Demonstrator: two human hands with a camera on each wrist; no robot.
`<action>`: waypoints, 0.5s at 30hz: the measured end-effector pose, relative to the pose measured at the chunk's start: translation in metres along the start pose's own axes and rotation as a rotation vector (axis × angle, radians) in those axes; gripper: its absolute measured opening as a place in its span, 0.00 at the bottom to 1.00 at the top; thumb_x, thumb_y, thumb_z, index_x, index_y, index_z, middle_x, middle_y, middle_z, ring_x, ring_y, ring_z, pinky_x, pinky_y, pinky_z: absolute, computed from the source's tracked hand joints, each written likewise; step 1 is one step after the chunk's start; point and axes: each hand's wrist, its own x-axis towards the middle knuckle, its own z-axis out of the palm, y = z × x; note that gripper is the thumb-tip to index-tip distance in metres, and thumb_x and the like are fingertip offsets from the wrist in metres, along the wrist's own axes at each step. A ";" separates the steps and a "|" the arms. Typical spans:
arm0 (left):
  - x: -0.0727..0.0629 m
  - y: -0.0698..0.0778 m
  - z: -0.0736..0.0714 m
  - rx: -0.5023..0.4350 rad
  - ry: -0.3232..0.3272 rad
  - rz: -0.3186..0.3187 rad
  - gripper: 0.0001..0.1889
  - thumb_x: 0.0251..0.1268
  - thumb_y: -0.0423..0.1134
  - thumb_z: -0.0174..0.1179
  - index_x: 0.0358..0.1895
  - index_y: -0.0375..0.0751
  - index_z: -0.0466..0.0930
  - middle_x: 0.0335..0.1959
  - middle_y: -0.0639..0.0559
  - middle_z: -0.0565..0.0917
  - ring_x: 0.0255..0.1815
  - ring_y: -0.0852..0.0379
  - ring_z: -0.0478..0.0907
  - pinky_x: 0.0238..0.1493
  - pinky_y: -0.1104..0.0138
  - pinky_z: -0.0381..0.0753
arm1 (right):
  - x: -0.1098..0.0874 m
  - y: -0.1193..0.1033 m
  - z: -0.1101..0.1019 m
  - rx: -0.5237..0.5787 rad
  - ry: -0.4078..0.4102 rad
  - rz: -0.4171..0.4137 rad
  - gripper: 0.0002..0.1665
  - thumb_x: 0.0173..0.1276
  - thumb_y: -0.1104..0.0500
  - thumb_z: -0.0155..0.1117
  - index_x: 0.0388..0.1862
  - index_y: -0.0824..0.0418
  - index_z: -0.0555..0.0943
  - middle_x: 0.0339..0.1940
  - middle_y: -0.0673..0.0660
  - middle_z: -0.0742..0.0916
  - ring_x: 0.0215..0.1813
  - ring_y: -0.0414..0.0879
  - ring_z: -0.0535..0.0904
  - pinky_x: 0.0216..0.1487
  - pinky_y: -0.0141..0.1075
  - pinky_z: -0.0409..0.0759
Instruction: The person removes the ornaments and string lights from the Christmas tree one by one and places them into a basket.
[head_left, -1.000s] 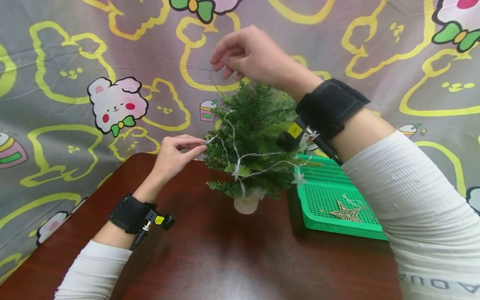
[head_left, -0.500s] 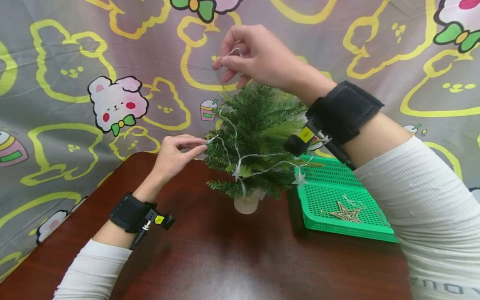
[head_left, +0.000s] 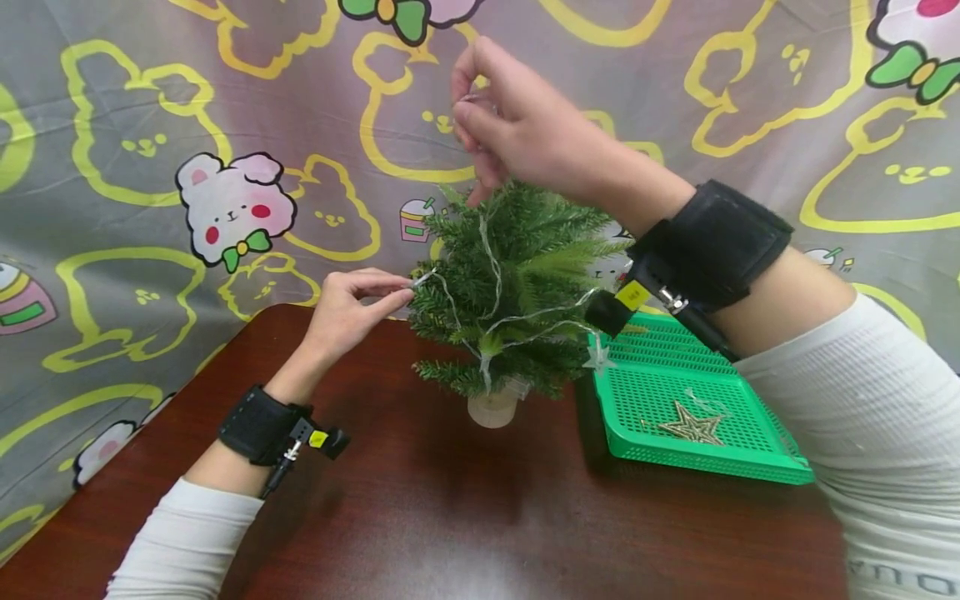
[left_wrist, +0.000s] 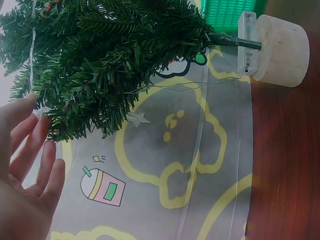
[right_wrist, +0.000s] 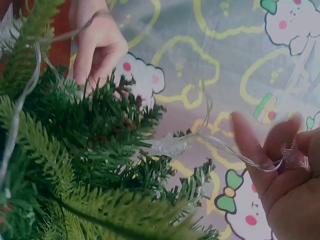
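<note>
A small green Christmas tree (head_left: 555,242) stands upright in a whitish round pot (head_left: 492,410), a clear wire of star string lights (head_left: 491,258) looped across its branches. At the tree's left side, my left hand (head_left: 348,317) pinches a clear star light (left_wrist: 42,112) between thumb and fingertips, right at the branch tips. My right hand (head_left: 517,125) is raised over the treetop, fingers curled round the wire; another star light (right_wrist: 292,156) shows at its fingers in the right wrist view. A star light (head_left: 598,358) dangles from the tree's right side.
A green perforated basket (head_left: 705,468) sits on the brown table (head_left: 420,517) to the right, with a gold glitter star (head_left: 693,425) inside. By the pot is a clear box (left_wrist: 247,42) on the trunk. A patterned curtain (head_left: 300,92) hangs close behind.
My right hand has moved rightward, its fingers closing more round the wire. The wire below it has shifted from the tree's left edge toward its front. The left hand stays in place.
</note>
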 end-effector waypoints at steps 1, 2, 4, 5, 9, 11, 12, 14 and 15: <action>0.000 0.000 0.000 0.000 0.000 -0.002 0.08 0.62 0.39 0.69 0.43 0.47 0.91 0.42 0.49 0.89 0.39 0.71 0.83 0.38 0.78 0.81 | -0.002 -0.001 0.001 -0.016 -0.007 0.000 0.03 0.82 0.59 0.38 0.46 0.55 0.62 0.28 0.56 0.70 0.20 0.48 0.68 0.31 0.43 0.86; 0.000 0.000 0.000 0.001 -0.001 -0.003 0.08 0.62 0.39 0.69 0.43 0.47 0.91 0.42 0.49 0.89 0.39 0.71 0.83 0.38 0.78 0.81 | -0.004 -0.002 0.002 -0.034 -0.015 -0.001 0.03 0.82 0.58 0.38 0.46 0.55 0.62 0.26 0.55 0.68 0.19 0.46 0.65 0.28 0.40 0.84; 0.000 0.000 0.000 0.004 -0.002 -0.005 0.08 0.62 0.39 0.69 0.43 0.46 0.90 0.42 0.49 0.89 0.39 0.72 0.82 0.38 0.78 0.81 | -0.008 -0.005 0.002 -0.140 -0.041 -0.024 0.05 0.81 0.56 0.44 0.48 0.56 0.65 0.25 0.54 0.67 0.20 0.45 0.62 0.25 0.36 0.76; 0.000 0.000 0.000 0.004 -0.001 -0.004 0.08 0.62 0.38 0.69 0.43 0.46 0.90 0.42 0.49 0.89 0.39 0.72 0.82 0.38 0.78 0.80 | -0.010 -0.006 0.003 -0.217 -0.060 -0.044 0.06 0.79 0.55 0.48 0.48 0.56 0.68 0.25 0.53 0.67 0.21 0.45 0.61 0.25 0.35 0.72; 0.001 0.003 0.001 0.007 0.003 0.000 0.08 0.62 0.35 0.68 0.43 0.40 0.90 0.42 0.45 0.89 0.37 0.72 0.82 0.37 0.79 0.79 | -0.021 -0.011 0.002 -0.582 -0.169 -0.157 0.21 0.65 0.49 0.71 0.50 0.56 0.74 0.27 0.51 0.68 0.25 0.46 0.63 0.36 0.34 0.66; 0.000 0.010 0.001 0.007 0.005 0.000 0.08 0.62 0.33 0.67 0.43 0.36 0.89 0.42 0.42 0.89 0.36 0.72 0.82 0.36 0.80 0.79 | -0.027 -0.013 0.001 -0.707 -0.242 -0.181 0.28 0.57 0.46 0.77 0.51 0.54 0.75 0.27 0.51 0.66 0.27 0.46 0.62 0.38 0.35 0.64; 0.000 0.014 0.001 0.009 0.004 -0.002 0.08 0.63 0.32 0.67 0.43 0.34 0.89 0.42 0.41 0.89 0.36 0.71 0.82 0.36 0.80 0.79 | -0.029 -0.014 0.001 -0.750 -0.276 -0.178 0.30 0.53 0.45 0.80 0.50 0.52 0.76 0.25 0.51 0.65 0.28 0.47 0.62 0.38 0.36 0.64; -0.001 0.022 0.000 0.016 0.002 -0.006 0.08 0.63 0.31 0.66 0.43 0.32 0.89 0.41 0.39 0.88 0.36 0.70 0.82 0.35 0.80 0.79 | -0.034 -0.017 0.000 -0.821 -0.336 -0.148 0.32 0.48 0.42 0.82 0.49 0.49 0.78 0.23 0.51 0.64 0.28 0.47 0.61 0.35 0.37 0.62; -0.001 0.027 0.000 0.018 0.002 -0.008 0.08 0.63 0.31 0.66 0.43 0.32 0.88 0.41 0.39 0.88 0.36 0.70 0.82 0.35 0.80 0.79 | -0.036 -0.019 0.000 -0.855 -0.366 -0.122 0.32 0.46 0.42 0.83 0.47 0.48 0.78 0.24 0.51 0.66 0.29 0.46 0.62 0.34 0.37 0.62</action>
